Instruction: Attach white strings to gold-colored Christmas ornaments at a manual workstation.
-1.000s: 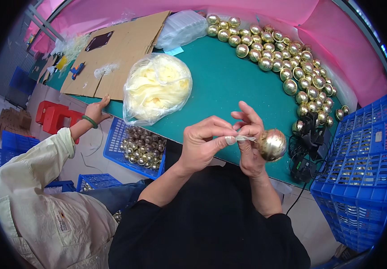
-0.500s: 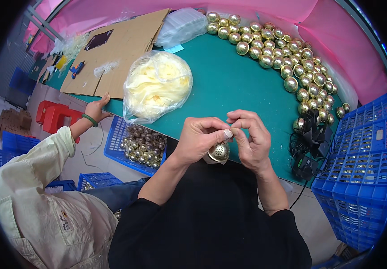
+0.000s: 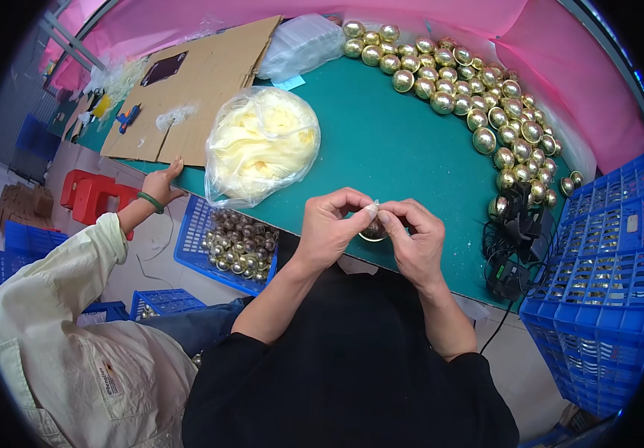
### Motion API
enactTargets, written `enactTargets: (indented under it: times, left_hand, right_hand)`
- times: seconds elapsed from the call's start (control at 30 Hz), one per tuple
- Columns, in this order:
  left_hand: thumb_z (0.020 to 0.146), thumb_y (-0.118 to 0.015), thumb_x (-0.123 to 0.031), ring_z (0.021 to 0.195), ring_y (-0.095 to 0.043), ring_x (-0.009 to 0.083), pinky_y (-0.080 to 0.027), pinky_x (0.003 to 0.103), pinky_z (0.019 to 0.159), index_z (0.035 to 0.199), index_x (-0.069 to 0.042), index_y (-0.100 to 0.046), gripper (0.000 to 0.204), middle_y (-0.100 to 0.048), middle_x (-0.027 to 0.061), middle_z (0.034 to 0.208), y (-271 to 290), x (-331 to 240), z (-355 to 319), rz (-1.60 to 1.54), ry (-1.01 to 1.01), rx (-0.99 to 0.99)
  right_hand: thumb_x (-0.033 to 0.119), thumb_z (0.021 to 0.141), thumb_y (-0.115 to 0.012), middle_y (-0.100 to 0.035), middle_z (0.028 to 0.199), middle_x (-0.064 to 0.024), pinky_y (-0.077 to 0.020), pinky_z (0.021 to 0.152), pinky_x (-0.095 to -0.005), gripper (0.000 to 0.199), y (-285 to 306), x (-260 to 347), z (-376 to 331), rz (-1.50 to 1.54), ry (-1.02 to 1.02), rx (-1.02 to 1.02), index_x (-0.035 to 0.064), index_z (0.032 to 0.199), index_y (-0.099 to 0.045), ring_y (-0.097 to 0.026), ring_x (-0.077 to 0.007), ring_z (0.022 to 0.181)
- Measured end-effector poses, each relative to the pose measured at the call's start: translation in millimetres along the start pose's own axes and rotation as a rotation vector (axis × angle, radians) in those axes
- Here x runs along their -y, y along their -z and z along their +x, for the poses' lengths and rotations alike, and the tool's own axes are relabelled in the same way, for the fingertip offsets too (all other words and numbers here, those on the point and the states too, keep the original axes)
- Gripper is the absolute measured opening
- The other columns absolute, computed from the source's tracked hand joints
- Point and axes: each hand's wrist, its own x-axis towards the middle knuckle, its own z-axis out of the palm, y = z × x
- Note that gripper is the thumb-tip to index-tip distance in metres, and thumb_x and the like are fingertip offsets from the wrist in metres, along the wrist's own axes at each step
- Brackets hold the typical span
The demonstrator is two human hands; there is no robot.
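My left hand (image 3: 329, 230) and my right hand (image 3: 417, 243) meet above the near edge of the green table, thumbs and fingers pinched. Between and just under them is a gold ball (image 3: 372, 233), mostly covered by my fingers; its lower rim shows. A small pale scrap (image 3: 373, 204) sticks up at the pinched fingertips, too small to tell what it is. Beyond my hands, a clear plastic bag (image 3: 264, 145) of cream, gauzy material lies on the table.
Many gold balls (image 3: 484, 140) spread along the right and far side. Black cables and adapters (image 3: 512, 272) lie at the right edge, beside stacked blue crates (image 3: 591, 299). A blue crate of balls (image 3: 188, 243) stands lower left. A co-worker's hand (image 3: 160, 183) touches the flattened cardboard (image 3: 210, 82).
My hands have come closer together, and the gold ball has moved up and slightly right, now more covered by my fingers. The co-worker's hand has hardly moved.
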Motion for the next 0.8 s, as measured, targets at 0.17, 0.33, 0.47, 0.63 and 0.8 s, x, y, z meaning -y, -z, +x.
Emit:
enactTargets:
  times: [0.17, 0.33, 0.47, 0.63, 0.8]
  left_hand:
    - [0.094, -0.072, 0.001, 0.088, -0.067, 0.0121, -0.055, 0.027, 0.078, 0.097, 0.003, -0.074, 0.004, -0.071, 0.0081, 0.101, 6, 8, 2, -0.019, 0.028, 0.031]
    - [0.097, -0.070, -0.003, 0.096, -0.064, 0.0142, -0.054, 0.030, 0.086, 0.095, 0.001, -0.074, 0.006, -0.069, 0.0098, 0.108, 6, 29, 7, -0.204, -0.025, 0.113]
    - [0.100, -0.069, -0.008, 0.102, -0.065, 0.0167, -0.053, 0.032, 0.091, 0.098, 0.001, -0.075, 0.011, -0.071, 0.0115, 0.112, 6, 42, 8, -0.294, 0.038, 0.079]
    - [0.100, -0.070, -0.011, 0.099, -0.069, 0.0176, -0.055, 0.031, 0.088, 0.107, 0.003, -0.076, 0.017, -0.074, 0.0145, 0.115, 4, 38, 7, -0.324, 0.111, 0.043]
    - [0.100, -0.070, -0.010, 0.097, -0.071, 0.0166, -0.057, 0.030, 0.089, 0.113, 0.005, -0.077, 0.021, -0.076, 0.0155, 0.112, 0, 34, 3, -0.185, 0.082, -0.021]
  right_hand:
    - [0.004, 0.097, -0.072, -0.071, 0.088, -0.0052, -0.0529, 0.067, -0.0249, 0.007, 1, -9, -2, -0.075, -0.076, 0.046, -0.0035, 0.096, -0.072, -0.066, -0.0097, 0.075]
    - [0.005, 0.100, -0.069, -0.071, 0.088, -0.0032, -0.0514, 0.064, -0.0230, 0.009, -6, -23, -4, 0.007, -0.091, -0.016, -0.0029, 0.097, -0.071, -0.064, -0.0073, 0.072]
    - [0.003, 0.101, -0.067, -0.071, 0.088, -0.0034, -0.0510, 0.059, -0.0201, 0.008, -18, -28, -6, 0.200, -0.183, -0.098, -0.0034, 0.106, -0.070, -0.065, -0.0054, 0.073]
    - [0.000, 0.101, -0.066, -0.073, 0.090, -0.0065, -0.0549, 0.059, -0.0209, 0.011, -20, -33, -7, 0.165, -0.144, -0.110, -0.0052, 0.110, -0.069, -0.069, -0.0078, 0.075]
    - [0.000, 0.098, -0.069, -0.078, 0.089, -0.0099, -0.0600, 0.064, -0.0268, 0.006, -16, -29, -7, 0.093, -0.075, -0.114, -0.0054, 0.101, -0.071, -0.075, -0.0132, 0.080]
